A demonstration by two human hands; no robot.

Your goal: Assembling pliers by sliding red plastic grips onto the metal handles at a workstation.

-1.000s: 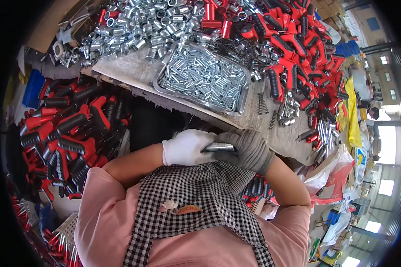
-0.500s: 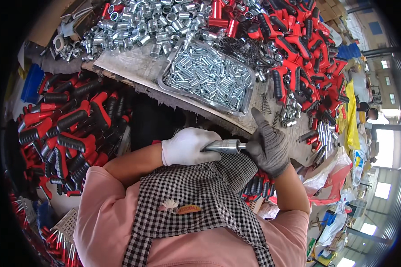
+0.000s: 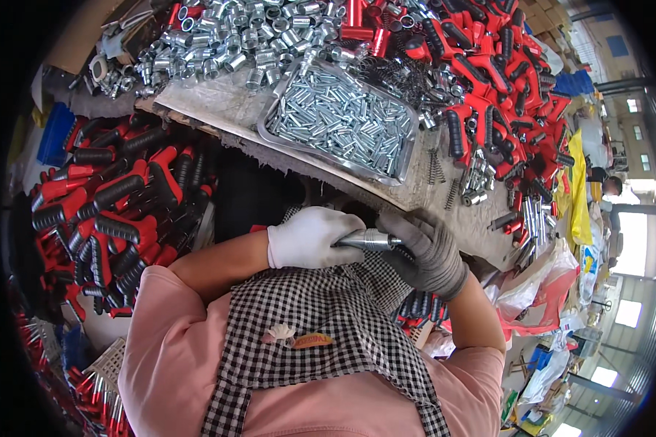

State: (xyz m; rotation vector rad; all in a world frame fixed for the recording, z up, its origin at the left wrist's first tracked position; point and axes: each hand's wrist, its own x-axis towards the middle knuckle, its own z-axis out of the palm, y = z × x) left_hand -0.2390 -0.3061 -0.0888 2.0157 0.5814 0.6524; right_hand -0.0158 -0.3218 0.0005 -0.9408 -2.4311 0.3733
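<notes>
My left hand [image 3: 306, 239], in a white glove, is closed around a silver metal tube [image 3: 369, 239] in front of my chest. The tube lies sideways, with a ringed collar and a thin rod at its right end. My right hand [image 3: 434, 255], in a grey glove, curls its fingers over that rod end. The fingers hide the tip, so I cannot see how it is gripped. Just beyond my hands, a metal tray [image 3: 270, 138] full of short silver pins [image 3: 342, 120] sits on the worktable [image 3: 204, 105].
Silver collars [image 3: 233, 40] are heaped at the table's far left. Red-and-black handles [image 3: 488, 80] pile up on the right, with loose springs [image 3: 436, 166] near the tray. More red-and-black tools [image 3: 124, 193] fill the space at my left. A plastic bag [image 3: 536, 284] stands at my right.
My right hand has turned and its raised fingers have folded down over the tube's right end. My left hand and the tube have barely moved.
</notes>
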